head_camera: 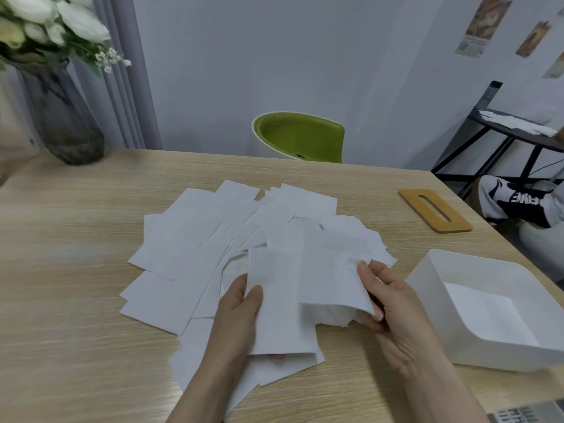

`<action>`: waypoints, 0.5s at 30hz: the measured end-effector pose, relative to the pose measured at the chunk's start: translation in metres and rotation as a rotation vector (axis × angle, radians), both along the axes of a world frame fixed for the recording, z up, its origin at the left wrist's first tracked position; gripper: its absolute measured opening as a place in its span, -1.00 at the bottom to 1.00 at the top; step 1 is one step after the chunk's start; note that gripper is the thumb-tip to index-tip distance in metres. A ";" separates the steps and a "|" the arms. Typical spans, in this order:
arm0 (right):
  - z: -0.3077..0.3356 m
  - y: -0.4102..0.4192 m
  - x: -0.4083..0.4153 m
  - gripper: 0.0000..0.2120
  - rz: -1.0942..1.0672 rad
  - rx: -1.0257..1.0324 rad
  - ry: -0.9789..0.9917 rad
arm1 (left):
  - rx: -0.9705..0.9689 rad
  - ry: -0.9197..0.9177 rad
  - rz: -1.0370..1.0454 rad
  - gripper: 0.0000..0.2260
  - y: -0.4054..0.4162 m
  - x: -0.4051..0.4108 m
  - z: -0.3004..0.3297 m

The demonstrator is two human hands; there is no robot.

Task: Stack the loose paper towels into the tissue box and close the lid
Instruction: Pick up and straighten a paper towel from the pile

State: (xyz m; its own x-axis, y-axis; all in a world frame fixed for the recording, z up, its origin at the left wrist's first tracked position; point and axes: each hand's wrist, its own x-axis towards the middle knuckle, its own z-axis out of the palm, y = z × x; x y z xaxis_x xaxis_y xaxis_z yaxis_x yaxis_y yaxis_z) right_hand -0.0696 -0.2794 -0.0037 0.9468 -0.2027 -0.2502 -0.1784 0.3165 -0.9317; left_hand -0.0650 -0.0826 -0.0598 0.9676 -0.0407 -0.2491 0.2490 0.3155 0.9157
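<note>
the loose paper towels (213, 239) are fanned out just left of the open tissue box (433, 300), too many overlapping to count, and this looks like the gathering step: left hand (236, 319) pinches one folded towel (280, 306), right hand (393, 309) grips a small bunch (332, 270). next move is probably squaring those up and dropping them in the box, which seems to hold one sheet. one box, one wooden lid (435, 210) beyond it on the tabletop (76, 270), two hands.
</note>
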 end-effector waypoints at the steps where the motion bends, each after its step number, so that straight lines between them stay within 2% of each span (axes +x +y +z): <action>1: 0.002 0.002 -0.001 -0.87 0.038 0.008 -0.009 | 0.001 0.003 0.002 -0.82 0.000 0.000 0.000; 6: -0.001 0.015 -0.005 -0.91 0.156 -0.036 0.025 | -0.007 0.006 -0.003 -0.82 0.001 0.000 -0.002; 9: -0.012 0.023 -0.008 -0.87 0.207 -0.188 0.070 | -0.012 -0.002 0.014 -0.80 0.001 -0.001 -0.001; 11: -0.017 0.026 -0.010 -0.89 0.215 -0.255 0.071 | 0.003 -0.009 0.039 -0.80 0.002 0.000 -0.002; 15: -0.017 0.031 -0.012 -0.89 0.169 -0.241 0.061 | 0.060 -0.031 0.043 -0.76 0.001 0.001 -0.006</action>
